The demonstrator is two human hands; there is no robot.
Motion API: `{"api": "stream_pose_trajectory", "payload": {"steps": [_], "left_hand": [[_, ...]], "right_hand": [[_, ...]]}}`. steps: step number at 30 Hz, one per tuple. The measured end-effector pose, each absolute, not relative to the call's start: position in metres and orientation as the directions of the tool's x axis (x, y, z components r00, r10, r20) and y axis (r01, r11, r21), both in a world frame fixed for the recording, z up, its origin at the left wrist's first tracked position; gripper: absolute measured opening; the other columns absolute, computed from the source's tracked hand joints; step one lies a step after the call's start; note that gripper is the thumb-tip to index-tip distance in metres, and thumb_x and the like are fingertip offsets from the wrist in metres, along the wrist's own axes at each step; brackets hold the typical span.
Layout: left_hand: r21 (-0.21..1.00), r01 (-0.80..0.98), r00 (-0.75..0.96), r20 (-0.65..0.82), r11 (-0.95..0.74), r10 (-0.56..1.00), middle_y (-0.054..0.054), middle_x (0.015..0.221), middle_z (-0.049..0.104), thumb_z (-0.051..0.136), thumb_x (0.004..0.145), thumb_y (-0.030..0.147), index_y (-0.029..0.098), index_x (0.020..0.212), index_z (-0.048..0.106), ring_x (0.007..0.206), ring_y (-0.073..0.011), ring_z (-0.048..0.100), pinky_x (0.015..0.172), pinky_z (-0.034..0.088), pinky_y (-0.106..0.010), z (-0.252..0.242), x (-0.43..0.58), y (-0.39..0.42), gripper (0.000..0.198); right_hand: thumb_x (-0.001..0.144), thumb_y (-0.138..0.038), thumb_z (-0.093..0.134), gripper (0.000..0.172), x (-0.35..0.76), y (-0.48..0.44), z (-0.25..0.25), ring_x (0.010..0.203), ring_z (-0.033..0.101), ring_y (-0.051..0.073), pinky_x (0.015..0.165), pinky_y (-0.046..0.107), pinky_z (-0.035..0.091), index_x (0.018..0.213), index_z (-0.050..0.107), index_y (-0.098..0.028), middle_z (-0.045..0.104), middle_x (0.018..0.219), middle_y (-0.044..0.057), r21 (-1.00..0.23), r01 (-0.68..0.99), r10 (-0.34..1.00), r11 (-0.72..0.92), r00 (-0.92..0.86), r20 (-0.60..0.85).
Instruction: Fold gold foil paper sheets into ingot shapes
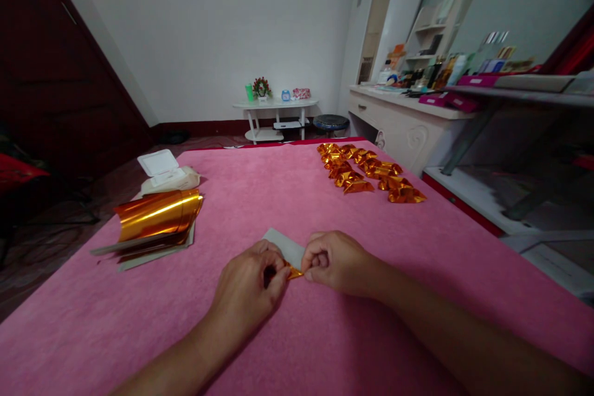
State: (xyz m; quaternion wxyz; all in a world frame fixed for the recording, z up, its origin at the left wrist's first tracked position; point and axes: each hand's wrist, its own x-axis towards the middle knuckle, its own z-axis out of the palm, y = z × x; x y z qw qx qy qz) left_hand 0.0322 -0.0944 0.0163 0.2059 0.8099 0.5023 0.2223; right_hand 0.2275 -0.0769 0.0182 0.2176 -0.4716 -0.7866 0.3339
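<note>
We are pinching one paper, maybe half folded, with our left hand and right hand; finished-looking folds are sitting right, sheets are waiting left.

The left hand hides part of the gold-and-grey sheet

Dim, soft indoor light; pale wall brightest, upper centre; door at upper left sunk near black; bright glare streaks on gold foil stack, left; glints on folded foil pieces, right of centre; faint soft shadow below right forearm; wide-angle stretch toward edges; bottles at upper right soft, details unreadable
</note>
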Motion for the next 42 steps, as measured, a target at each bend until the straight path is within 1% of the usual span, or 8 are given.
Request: {"api": "stream_pose_trajectory", "payload": {"steps": [10, 13, 18, 23, 28, 33, 38, 42], "left_hand": [[0.574, 0.719, 0.386, 0.138, -0.391, 0.912, -0.001, 0.078, 0.060, 0.054, 0.080, 0.023, 0.018, 0.065, 0.057, 0.066, -0.0131, 0.054, 0.061, 0.040, -0.024, 0.017, 0.034, -0.095, 0.016], [0.575, 0.724, 0.376, 0.133, -0.381, 0.917, -0.001, 0.079, 0.059, 0.055, 0.080, 0.024, 0.019, 0.066, 0.057, 0.067, -0.0135, 0.053, 0.062, 0.040, -0.025, 0.016, 0.034, -0.095, 0.015], [0.605, 0.695, 0.376, 0.155, -0.388, 0.914, -0.002, 0.084, 0.057, 0.055, 0.081, 0.025, 0.018, 0.067, 0.056, 0.073, -0.0143, 0.054, 0.066, 0.040, -0.027, 0.014, 0.033, -0.097, 0.016], [0.615, 0.703, 0.312, 0.183, -0.356, 0.932, 0.001, 0.076, 0.052, 0.056, 0.081, 0.024, 0.019, 0.076, 0.048, 0.066, -0.0134, 0.049, 0.061, 0.036, -0.026, 0.010, 0.033, -0.096, 0.011], [0.624, 0.684, 0.327, 0.200, -0.378, 0.924, 0.002, 0.074, 0.050, 0.056, 0.081, 0.022, 0.019, 0.075, 0.044, 0.065, -0.0129, 0.047, 0.060, 0.034, -0.026, 0.006, 0.031, -0.094, 0.013], [0.634, 0.669, 0.334, 0.209, -0.387, 0.919, 0.001, 0.075, 0.050, 0.055, 0.080, 0.020, 0.019, 0.075, 0.044, 0.067, -0.0134, 0.046, 0.060, 0.033, -0.026, 0.007, 0.031, -0.095, 0.012], [0.662, 0.627, 0.371, 0.211, -0.411, 0.904, 0.000, 0.078, 0.051, 0.056, 0.080, 0.018, 0.018, 0.076, 0.047, 0.071, -0.0138, 0.048, 0.063, 0.035, -0.026, 0.009, 0.028, -0.093, 0.010], [0.728, 0.539, 0.442, 0.182, -0.422, 0.879, 0.000, 0.079, 0.051, 0.058, 0.077, 0.013, 0.017, 0.072, 0.047, 0.071, -0.0119, 0.047, 0.061, 0.036, -0.023, 0.007, 0.020, -0.087, 0.013]], "right_hand": [[0.064, -0.016, 0.060, 0.009, 0.224, -0.084, 0.019, 0.054, 0.044, 0.007, 0.047, 0.020, 0.025, 0.065, 0.067, -0.021, 0.057, 0.065, -0.004, -0.667, 0.667, 0.913, 0.331, -0.404, 0.048], [0.065, -0.020, 0.061, 0.004, 0.221, -0.086, 0.017, 0.055, 0.044, 0.008, 0.047, 0.020, 0.024, 0.064, 0.065, -0.021, 0.056, 0.065, -0.004, -0.642, 0.696, 0.929, 0.322, -0.361, 0.075], [0.066, -0.020, 0.061, 0.005, 0.220, -0.088, 0.016, 0.055, 0.045, 0.007, 0.048, 0.021, 0.024, 0.063, 0.064, -0.021, 0.056, 0.065, -0.004, -0.613, 0.716, 0.931, 0.333, -0.353, 0.094], [0.067, -0.020, 0.060, 0.006, 0.220, -0.089, 0.017, 0.056, 0.046, 0.008, 0.048, 0.021, 0.023, 0.063, 0.064, -0.021, 0.057, 0.065, -0.004, -0.612, 0.711, 0.927, 0.346, -0.362, 0.104], [0.066, -0.020, 0.062, 0.004, 0.219, -0.090, 0.016, 0.057, 0.046, 0.008, 0.050, 0.021, 0.025, 0.063, 0.063, -0.021, 0.057, 0.066, -0.005, -0.606, 0.724, 0.932, 0.329, -0.351, 0.087], [0.070, -0.015, 0.062, 0.008, 0.216, -0.096, 0.015, 0.064, 0.049, 0.009, 0.056, 0.021, 0.029, 0.074, 0.064, -0.022, 0.057, 0.071, -0.005, -0.615, 0.683, 0.912, 0.395, -0.372, 0.172], [0.083, -0.016, 0.052, 0.017, 0.217, -0.109, 0.022, 0.075, 0.052, 0.012, 0.067, 0.025, 0.032, 0.079, 0.066, -0.024, 0.059, 0.077, -0.002, -0.462, 0.714, 0.842, 0.526, -0.515, 0.163], [0.081, -0.013, 0.053, 0.014, 0.216, -0.121, 0.029, 0.076, 0.050, 0.015, 0.069, 0.029, 0.031, 0.083, 0.063, -0.022, 0.059, 0.084, 0.001, -0.308, 0.772, 0.828, 0.556, -0.549, 0.116]]}}
